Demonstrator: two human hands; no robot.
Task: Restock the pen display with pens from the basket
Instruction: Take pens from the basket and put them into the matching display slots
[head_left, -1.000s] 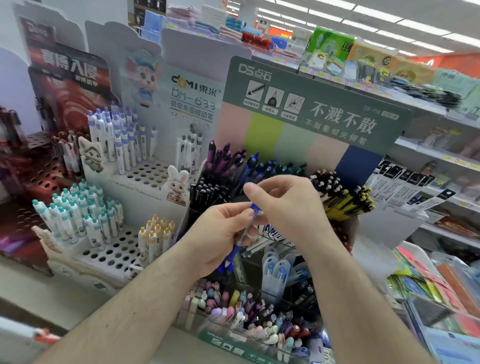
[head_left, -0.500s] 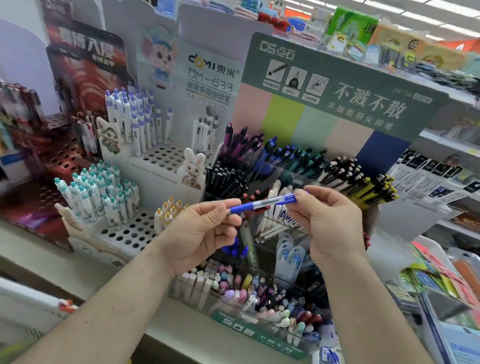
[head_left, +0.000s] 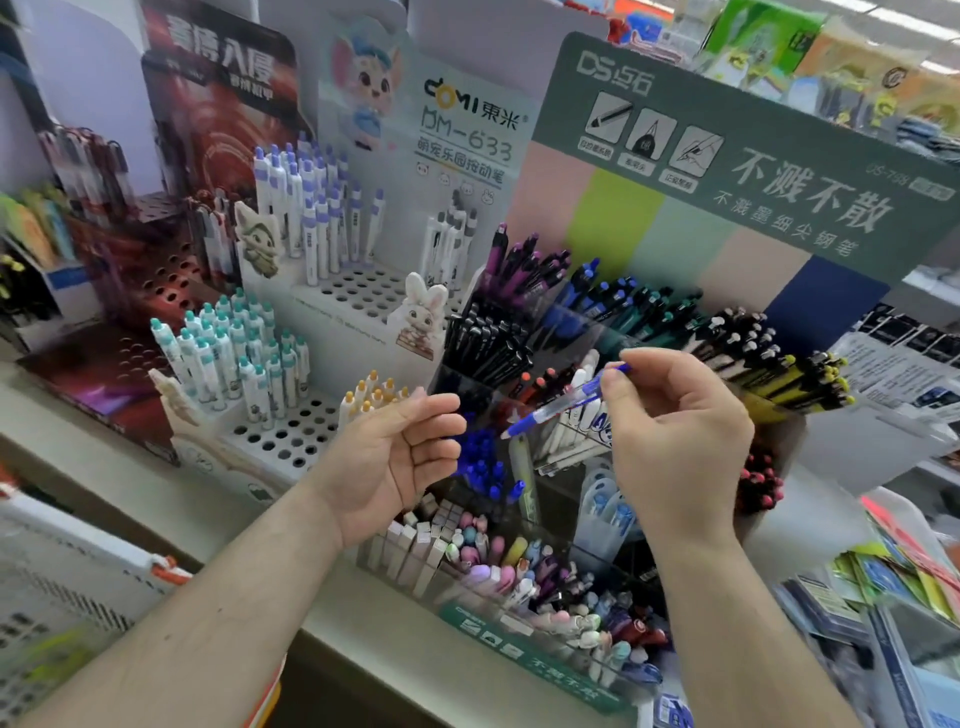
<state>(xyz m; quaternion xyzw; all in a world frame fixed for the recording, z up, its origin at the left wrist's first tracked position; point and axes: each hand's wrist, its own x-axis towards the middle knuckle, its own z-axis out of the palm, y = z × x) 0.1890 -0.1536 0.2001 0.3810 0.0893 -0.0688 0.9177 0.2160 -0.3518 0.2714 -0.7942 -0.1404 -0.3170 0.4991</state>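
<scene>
right hand (head_left: 675, 441) pinches the blue-and-clear plastic pen (head_left: 563, 402) by its far-right end, tip slanting near-left toward the blue-pen compartment (head_left: 480, 462); left hand (head_left: 395, 457) loose, empty.

Blue pen (head_left: 563, 402) tilted, above pen display (head_left: 524, 644).

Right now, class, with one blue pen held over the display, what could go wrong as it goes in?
1. The right hand pinches the blue pen only at its upper end, so it may slip.
2. The blue pens below stand packed, so pushing in could knock neighbours.
3. The left hand is open, steadying nothing.
</scene>
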